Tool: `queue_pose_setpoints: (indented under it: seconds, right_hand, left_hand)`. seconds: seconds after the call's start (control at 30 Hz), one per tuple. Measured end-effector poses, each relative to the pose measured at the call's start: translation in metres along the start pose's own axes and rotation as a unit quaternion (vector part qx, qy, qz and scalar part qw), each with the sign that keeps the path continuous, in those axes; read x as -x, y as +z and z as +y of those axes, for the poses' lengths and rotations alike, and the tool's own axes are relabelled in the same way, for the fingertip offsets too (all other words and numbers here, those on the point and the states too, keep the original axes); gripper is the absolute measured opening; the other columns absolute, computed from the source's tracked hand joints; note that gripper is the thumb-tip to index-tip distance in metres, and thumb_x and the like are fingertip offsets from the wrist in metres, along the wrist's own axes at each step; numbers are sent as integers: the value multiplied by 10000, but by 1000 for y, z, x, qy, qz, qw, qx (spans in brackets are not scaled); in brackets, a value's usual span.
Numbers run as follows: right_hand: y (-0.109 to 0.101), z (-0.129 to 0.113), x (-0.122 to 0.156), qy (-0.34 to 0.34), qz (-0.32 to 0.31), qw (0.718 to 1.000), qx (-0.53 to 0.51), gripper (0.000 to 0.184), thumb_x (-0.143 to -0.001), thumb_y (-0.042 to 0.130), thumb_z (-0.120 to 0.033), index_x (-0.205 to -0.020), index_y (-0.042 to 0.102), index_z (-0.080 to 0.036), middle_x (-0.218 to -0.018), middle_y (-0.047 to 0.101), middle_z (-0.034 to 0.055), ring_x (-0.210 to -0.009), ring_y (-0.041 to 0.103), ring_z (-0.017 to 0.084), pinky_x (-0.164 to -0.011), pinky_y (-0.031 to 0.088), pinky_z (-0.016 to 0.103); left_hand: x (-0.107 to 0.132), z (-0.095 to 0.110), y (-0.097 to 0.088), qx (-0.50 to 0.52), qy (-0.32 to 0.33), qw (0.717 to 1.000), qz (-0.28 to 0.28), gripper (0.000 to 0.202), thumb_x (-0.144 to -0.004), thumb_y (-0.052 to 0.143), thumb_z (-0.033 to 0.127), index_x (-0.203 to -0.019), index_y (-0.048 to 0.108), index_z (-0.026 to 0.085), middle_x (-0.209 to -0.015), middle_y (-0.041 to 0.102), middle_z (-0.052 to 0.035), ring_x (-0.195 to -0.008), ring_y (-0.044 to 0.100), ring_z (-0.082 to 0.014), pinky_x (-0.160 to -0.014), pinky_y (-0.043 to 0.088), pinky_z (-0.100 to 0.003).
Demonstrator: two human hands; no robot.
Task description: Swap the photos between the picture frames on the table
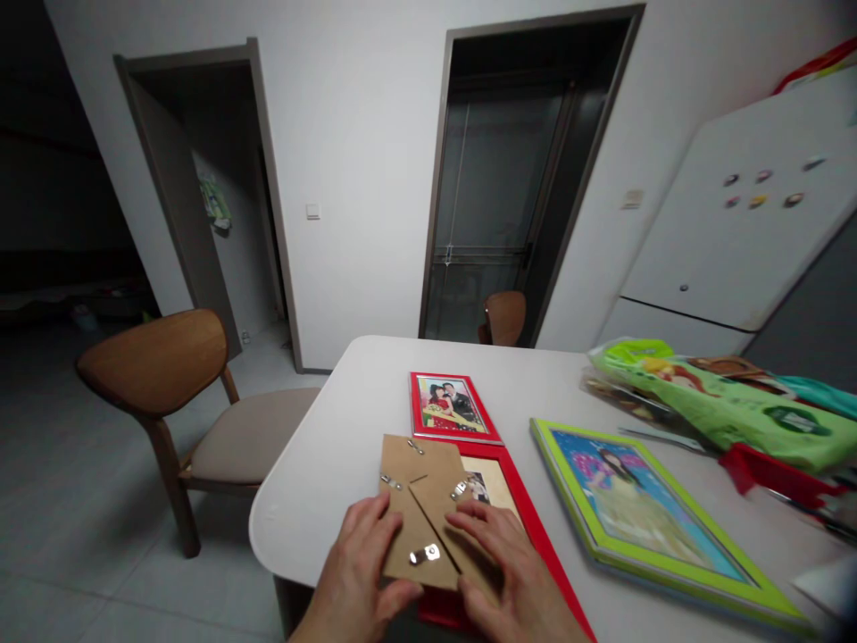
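Observation:
A brown fibreboard photo-frame backing board with several metal clips and a dark slanting slit is between my hands. My left hand grips its left side, with the thumb at the near edge. On the right side, my right hand holds it with bent fingers on top and the thumb near the lower corner. Beneath and to the right lies a larger red frame, partly covered, with part of a picture showing. Just beyond the board, a small red framed photo of a couple lies face up.
A green framed photo lies to the right on the white table. Behind it are a green plastic bag and a red-handled tool. A wooden chair stands at the left, and a white fridge at the right.

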State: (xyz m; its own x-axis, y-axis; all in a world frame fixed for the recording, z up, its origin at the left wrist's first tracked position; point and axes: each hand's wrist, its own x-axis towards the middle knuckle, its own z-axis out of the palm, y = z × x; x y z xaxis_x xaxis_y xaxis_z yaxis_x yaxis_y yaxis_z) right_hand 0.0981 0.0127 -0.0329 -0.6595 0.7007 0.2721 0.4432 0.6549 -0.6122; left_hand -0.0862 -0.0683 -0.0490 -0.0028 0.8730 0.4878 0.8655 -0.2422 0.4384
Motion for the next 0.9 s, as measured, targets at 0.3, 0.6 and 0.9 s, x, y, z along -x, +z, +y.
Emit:
queue_pose_setpoints:
  seconds: [0.3,0.6,0.9]
  right_hand:
    - [-21,61,26,23,-2,998,59,398,-642,477,-199,-1034,540,-209,-1141,471,93,-1072,402,230,-921,318,405]
    - [-14,73,30,-10,-21,994,111,316,-721,467,-333,-1008,566,-247,-1133,503,88,-1066,414,250,-890,311,450]
    - [-24,77,-2,22,26,983,183,300,-776,381,-269,-985,581,-189,-1019,540,105,-937,470,213,-820,374,370]
  left_hand:
    - [-26,36,46,36,-59,990,-126,509,-531,722,180,-998,539,94,-1138,498,-131,-1047,414,-253,-904,368,-365]
    - [-25,32,49,-9,-64,987,-146,374,-634,644,264,-971,570,119,-1121,532,-109,-1071,419,-264,-932,326,-410]
    - [-21,33,46,2,0,979,-205,636,-591,602,540,-1061,496,123,-1215,441,-159,-1116,388,-302,-937,258,-518]
